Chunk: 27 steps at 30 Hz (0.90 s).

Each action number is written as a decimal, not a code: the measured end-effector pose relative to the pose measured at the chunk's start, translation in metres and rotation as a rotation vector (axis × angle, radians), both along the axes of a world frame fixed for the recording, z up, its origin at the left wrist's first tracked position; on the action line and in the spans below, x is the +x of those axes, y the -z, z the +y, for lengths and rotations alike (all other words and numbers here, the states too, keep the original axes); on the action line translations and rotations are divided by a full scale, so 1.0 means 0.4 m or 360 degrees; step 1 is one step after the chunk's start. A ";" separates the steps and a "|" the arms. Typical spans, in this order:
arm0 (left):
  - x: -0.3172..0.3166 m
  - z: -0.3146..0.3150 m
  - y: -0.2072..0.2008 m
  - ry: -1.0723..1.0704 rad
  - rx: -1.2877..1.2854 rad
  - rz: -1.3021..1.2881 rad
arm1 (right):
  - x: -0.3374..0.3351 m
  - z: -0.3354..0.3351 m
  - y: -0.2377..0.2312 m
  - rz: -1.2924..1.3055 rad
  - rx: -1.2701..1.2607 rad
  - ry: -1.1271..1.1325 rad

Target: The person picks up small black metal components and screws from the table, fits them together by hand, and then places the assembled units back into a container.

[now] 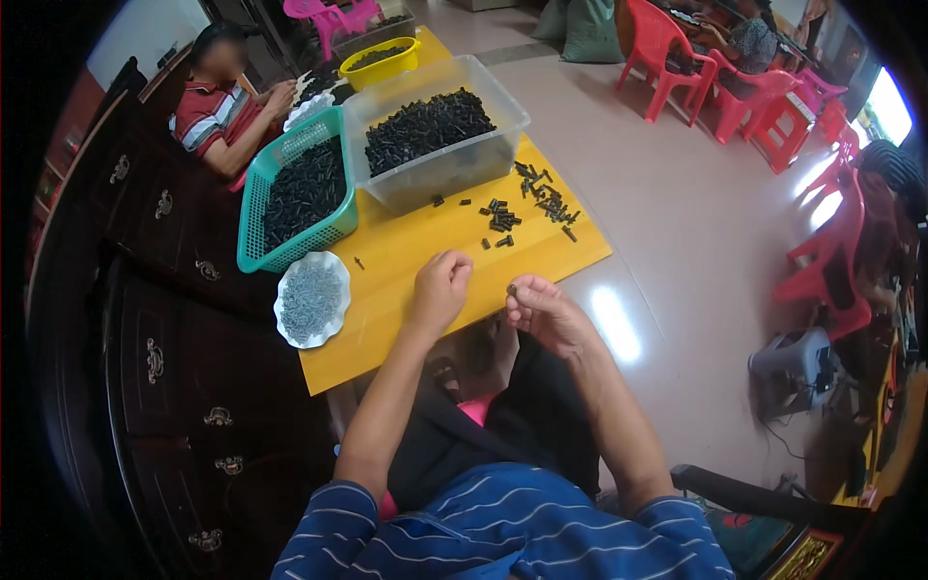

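Right hand (548, 311): thumb and fingertips clamped on small dark round piece (511, 289), near edge of yellow wooden table (387, 314). Left hand (444, 288): fingers curled together; contents, can't tell. White scalloped dish (281, 307) of silvery pins (311, 298) alongside, presumably for easy reach.

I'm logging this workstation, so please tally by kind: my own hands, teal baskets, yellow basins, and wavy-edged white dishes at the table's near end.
Your hands: 2 (left hand, right hand)
Teal basket: 1
Yellow basin: 1
Wavy-edged white dish: 1
Total: 5
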<state>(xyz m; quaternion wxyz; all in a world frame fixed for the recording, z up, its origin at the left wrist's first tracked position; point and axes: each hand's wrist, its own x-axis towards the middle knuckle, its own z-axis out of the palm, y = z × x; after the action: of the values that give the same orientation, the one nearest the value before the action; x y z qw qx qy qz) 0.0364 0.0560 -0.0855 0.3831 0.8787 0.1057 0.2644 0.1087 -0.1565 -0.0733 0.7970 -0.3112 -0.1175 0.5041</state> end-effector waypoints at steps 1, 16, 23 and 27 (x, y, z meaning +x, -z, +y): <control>-0.007 -0.004 -0.009 0.0004 -0.0002 0.0000 | 0.001 -0.001 0.007 0.0002 -0.0020 0.0012; -0.085 -0.092 -0.138 0.0415 -0.0832 0.0146 | -0.026 0.013 -0.011 -0.0256 -0.0297 0.0174; -0.086 -0.099 -0.147 0.0346 -0.0610 0.0100 | -0.026 0.015 0.005 -0.0305 -0.0355 0.0151; -0.086 -0.109 -0.179 0.0343 -0.0292 0.0098 | -0.025 0.014 0.021 -0.0276 -0.0366 0.0127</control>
<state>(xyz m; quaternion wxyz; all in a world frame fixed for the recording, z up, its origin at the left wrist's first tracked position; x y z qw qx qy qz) 0.0021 0.0124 -0.0140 0.4847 0.8539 0.0461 0.1837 0.0987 -0.1511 -0.0816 0.7624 -0.4472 -0.1149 0.4534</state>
